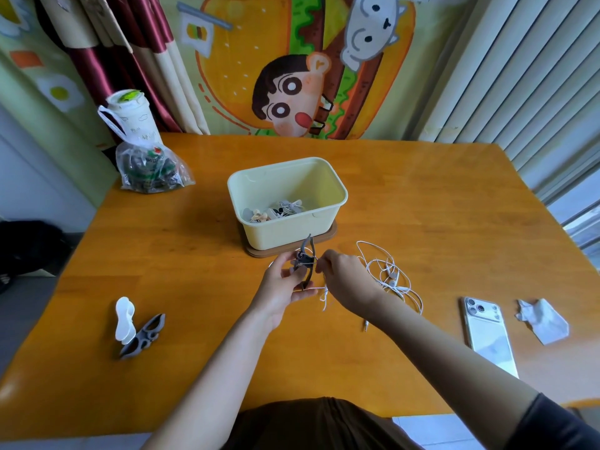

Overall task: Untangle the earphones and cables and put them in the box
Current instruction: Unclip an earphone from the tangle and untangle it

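Earphones point(389, 277), white, lie loosely tangled on table point(422, 206) just right of my hands. Left hand point(285, 284) curls round grey cable winder point(305, 258); right hand point(344, 274) pinches their cord against it, presumably to wind it. Cream box point(292, 235) just behind, holding wound sets.

Tangled white earphones point(389, 277) beside cream box point(289, 203)

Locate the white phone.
Head view: the white phone lies camera-side up on the table's right side, just left of a crumpled tissue.
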Available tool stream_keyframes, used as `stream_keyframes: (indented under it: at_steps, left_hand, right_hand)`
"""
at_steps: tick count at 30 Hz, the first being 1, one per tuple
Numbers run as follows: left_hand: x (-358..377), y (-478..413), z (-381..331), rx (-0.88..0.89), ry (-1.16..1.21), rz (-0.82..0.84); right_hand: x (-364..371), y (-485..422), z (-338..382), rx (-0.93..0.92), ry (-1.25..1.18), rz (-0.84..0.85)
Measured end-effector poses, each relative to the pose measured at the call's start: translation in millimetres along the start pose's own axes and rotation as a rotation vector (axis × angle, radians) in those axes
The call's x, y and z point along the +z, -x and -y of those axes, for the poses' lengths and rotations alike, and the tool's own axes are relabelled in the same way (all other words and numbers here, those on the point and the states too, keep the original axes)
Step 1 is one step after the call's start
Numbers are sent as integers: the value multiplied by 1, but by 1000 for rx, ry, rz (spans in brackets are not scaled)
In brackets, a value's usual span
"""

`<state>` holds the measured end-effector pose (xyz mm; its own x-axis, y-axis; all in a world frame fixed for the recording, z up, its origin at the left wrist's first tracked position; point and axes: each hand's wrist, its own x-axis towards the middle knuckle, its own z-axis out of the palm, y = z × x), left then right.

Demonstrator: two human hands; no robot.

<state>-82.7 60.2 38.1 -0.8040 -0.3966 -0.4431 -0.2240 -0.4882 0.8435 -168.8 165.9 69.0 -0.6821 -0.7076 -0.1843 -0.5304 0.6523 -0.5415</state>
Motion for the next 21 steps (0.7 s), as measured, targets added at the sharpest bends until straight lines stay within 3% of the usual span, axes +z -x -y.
stream_keyframes:
  at_steps: [16, 21]
  left_hand:
    - [1, 2, -7, -23, 144, 28]
    - [-2, 3, -15, -17, -66, 25]
  right_hand:
    - [-10, 5, -1, -256, 60, -154]
    - [-20, 1, -3, -288, 68, -200]
